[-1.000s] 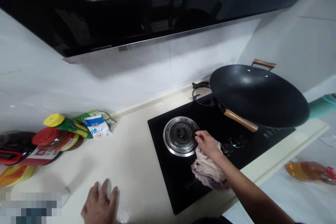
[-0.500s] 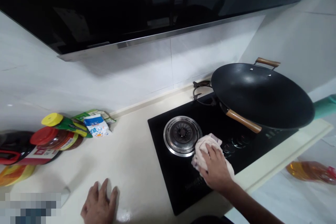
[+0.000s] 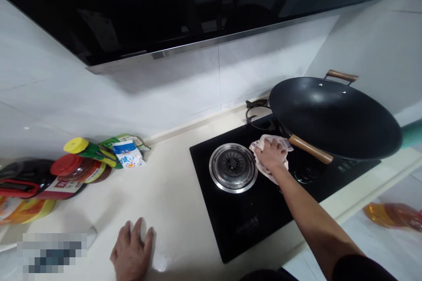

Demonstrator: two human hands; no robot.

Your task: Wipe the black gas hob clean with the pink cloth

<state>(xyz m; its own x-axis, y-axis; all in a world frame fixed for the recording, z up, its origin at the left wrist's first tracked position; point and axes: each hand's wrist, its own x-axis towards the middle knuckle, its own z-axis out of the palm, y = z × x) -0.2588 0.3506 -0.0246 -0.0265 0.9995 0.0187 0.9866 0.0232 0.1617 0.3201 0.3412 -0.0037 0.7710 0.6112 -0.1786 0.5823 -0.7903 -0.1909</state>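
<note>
My right hand (image 3: 272,154) presses a crumpled whitish cloth (image 3: 271,175) onto the black glass gas hob (image 3: 244,224), just right of the round metal burner (image 3: 233,167). Its fingers are curled over the cloth. Close by is the wooden handle (image 3: 311,149) of a large black wok (image 3: 332,118), which sits tilted on the right side of the hob. My left hand (image 3: 132,248) rests on the pale countertop (image 3: 171,202) to the left of the hob, fingers spread, holding nothing.
A pan support (image 3: 257,114) lies behind the hob, beside the wok. Bottles, a red-lidded jar (image 3: 79,169) and a blue-white packet (image 3: 128,153) stand at the left wall. The range hood (image 3: 198,17) overhangs the back. An amber bottle (image 3: 392,216) is at lower right.
My right hand has slid the cloth away from me, from the hob's front area up between the burner and the wok handle. My left hand stays on the countertop; the view has shifted slightly.
</note>
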